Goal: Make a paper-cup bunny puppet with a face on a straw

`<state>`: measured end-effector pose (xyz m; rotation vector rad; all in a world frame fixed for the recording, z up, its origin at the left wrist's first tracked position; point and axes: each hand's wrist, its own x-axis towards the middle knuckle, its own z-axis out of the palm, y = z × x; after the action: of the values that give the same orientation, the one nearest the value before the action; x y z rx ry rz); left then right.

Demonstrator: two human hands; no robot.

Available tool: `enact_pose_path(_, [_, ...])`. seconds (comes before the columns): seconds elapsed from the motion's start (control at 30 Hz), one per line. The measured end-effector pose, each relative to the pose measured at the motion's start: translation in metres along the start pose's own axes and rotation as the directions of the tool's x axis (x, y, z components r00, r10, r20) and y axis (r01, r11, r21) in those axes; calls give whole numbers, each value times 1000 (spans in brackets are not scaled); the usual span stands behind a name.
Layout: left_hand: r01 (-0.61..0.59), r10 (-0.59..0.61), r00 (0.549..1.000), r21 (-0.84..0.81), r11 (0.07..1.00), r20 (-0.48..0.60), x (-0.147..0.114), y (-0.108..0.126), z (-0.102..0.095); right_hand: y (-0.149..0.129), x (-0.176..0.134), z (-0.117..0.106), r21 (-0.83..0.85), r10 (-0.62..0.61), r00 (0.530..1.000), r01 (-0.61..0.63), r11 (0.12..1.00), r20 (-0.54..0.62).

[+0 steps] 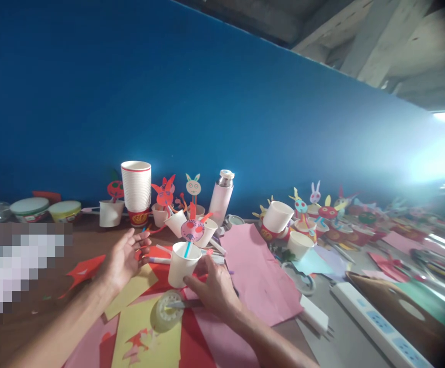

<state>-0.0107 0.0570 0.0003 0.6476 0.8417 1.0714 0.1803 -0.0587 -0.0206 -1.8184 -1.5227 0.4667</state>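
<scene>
My right hand (219, 286) grips a white paper cup (181, 270) from its right side, thumb across the front. Out of the cup rises a blue straw with a pink paper rabbit face (193, 230) that has red ears. To the left of the cup my left hand (125, 258) hovers with its fingers apart and nothing in it. Below the cup lies a roll of clear tape (169, 312), with a blade-like strip pointing into it. Yellow paper (134, 289) and red paper sheets spread under and around the cup, with small paper scraps on them.
A tall stack of paper cups (137, 186) and a pink thermos (222, 197) stand near the blue wall. Several cups with paper rabbits line the back. At right are a pink sheet (259, 281), a white adapter (313, 313) and a power strip (379, 323).
</scene>
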Motion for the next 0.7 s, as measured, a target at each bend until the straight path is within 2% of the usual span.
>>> enact_pose_path(0.2, [54, -47, 998, 149, 987, -46, -5, -8, 6, 1, -2, 1, -65, -62, 998, 60, 996, -31])
enact_pose_path(0.37, [34, -34, 999, 367, 930, -6, -13, -14, 12, 4, -1, -1, -70, -102, 994, 99, 993, -36])
enact_pose_path(0.57, [-5, -16, 999, 442, 897, 44, -14, -15, 15, -3, 3, -21, -53, -80, 996, 81, 995, 26])
enact_pose_path(0.7, [-15, -14, 998, 464, 886, 58, -11, -16, 11, -9, 6, -41, 25, -154, 979, 152, 988, 130])
